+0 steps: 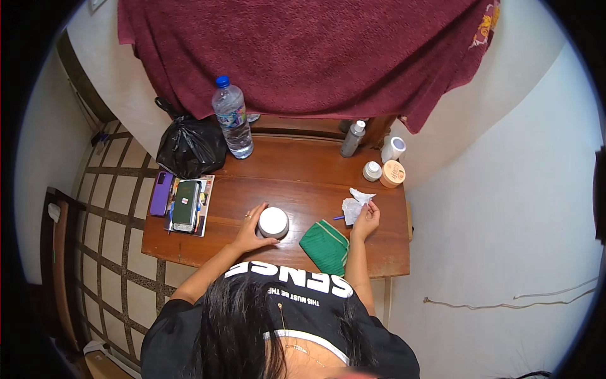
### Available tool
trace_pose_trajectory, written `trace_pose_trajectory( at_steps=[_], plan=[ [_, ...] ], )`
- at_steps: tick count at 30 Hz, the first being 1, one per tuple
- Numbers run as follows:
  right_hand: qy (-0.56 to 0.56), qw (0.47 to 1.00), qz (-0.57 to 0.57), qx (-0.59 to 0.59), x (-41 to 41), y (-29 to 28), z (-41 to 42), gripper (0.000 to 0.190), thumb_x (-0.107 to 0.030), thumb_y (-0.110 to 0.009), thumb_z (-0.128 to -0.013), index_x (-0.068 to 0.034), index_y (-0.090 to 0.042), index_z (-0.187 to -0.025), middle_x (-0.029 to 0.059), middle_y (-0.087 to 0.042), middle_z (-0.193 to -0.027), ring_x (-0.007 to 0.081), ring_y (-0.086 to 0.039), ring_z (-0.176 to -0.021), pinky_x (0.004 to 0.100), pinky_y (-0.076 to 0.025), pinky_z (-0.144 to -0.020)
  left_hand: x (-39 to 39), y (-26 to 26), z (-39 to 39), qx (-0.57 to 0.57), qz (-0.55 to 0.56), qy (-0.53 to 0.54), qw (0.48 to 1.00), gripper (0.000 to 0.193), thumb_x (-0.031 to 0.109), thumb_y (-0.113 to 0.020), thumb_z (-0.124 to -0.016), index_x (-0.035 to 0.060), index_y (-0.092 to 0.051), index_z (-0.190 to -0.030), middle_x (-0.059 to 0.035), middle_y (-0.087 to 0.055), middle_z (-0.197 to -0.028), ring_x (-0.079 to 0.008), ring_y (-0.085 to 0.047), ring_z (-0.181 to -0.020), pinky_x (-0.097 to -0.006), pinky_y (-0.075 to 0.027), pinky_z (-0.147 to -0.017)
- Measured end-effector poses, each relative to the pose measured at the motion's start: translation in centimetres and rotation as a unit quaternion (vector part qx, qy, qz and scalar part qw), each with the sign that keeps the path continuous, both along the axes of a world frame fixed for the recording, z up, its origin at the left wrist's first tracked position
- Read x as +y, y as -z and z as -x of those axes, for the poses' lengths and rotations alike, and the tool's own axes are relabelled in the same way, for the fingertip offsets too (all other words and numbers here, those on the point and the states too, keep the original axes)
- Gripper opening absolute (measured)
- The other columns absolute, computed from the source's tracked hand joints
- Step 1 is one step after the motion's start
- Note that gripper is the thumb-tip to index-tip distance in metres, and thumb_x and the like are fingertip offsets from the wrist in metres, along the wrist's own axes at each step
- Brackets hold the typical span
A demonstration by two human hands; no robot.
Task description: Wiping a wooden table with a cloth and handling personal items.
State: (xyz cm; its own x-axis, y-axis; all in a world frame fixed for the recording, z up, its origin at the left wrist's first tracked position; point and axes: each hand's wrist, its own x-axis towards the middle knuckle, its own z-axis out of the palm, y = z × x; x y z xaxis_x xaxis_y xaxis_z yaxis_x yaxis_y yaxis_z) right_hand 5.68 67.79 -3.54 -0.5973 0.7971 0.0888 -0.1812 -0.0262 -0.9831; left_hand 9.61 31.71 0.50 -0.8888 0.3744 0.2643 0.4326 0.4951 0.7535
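My left hand [251, 232] is curved around the left side of a round jar with a white lid [273, 221], which stands upright on the wooden table. At the right, the fingers of my right hand [368, 221] are closed on the edge of a crumpled white tissue [352, 211]. Another white piece sticks up above it, and I cannot tell whether the two are joined. A blue pen [338, 218] pokes out from under the tissue. Between my hands, a folded green cloth [325, 246] lies at the table's near edge.
At the back left stand a water bottle [233, 118] and a knotted black plastic bag [191, 147]; a purple phone case [161, 193] and a green booklet [186, 201] lie nearer. A spray bottle [352, 139], white roll [393, 148], small jar [372, 171] and orange-lidded tub [393, 174] stand back right. A maroon towel [303, 57] hangs behind.
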Motion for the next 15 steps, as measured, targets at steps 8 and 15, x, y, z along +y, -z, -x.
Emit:
trace_pose_trajectory(
  at_steps=[8, 15],
  plan=[
    [-0.001, 0.999, 0.048, 0.022, 1.3, -0.7, -1.9, 0.03, 0.004, -0.06, -0.093, 0.001, -0.057, -0.123, 0.0113, -0.065, -0.109, 0.0162, -0.063, -0.097, 0.0273, -0.053, -0.084, -4.7, -0.9, -1.3, -0.054, -0.081, -0.007, 0.995, 0.107, 0.038, -0.092, -0.063, 0.0036, -0.037, -0.148, -0.0211, -0.042, -0.144, -0.0324, -0.053, -0.124, -0.0418, -0.042, -0.108],
    [0.096, 0.995, 0.029, 0.013, 2.4, -1.1, -4.8, 0.034, 0.002, -0.06, -0.094, 0.002, -0.053, -0.127, 0.0178, -0.064, -0.12, 0.0241, -0.065, -0.103, 0.0331, -0.054, -0.088, -11.3, 0.1, -1.6, -0.066, -0.156, 0.034, 0.985, 0.085, 0.025, -0.09, -0.071, 0.003, -0.047, -0.14, -0.0128, -0.044, -0.142, -0.0221, -0.056, -0.116, -0.0371, -0.051, -0.1]
  ],
)
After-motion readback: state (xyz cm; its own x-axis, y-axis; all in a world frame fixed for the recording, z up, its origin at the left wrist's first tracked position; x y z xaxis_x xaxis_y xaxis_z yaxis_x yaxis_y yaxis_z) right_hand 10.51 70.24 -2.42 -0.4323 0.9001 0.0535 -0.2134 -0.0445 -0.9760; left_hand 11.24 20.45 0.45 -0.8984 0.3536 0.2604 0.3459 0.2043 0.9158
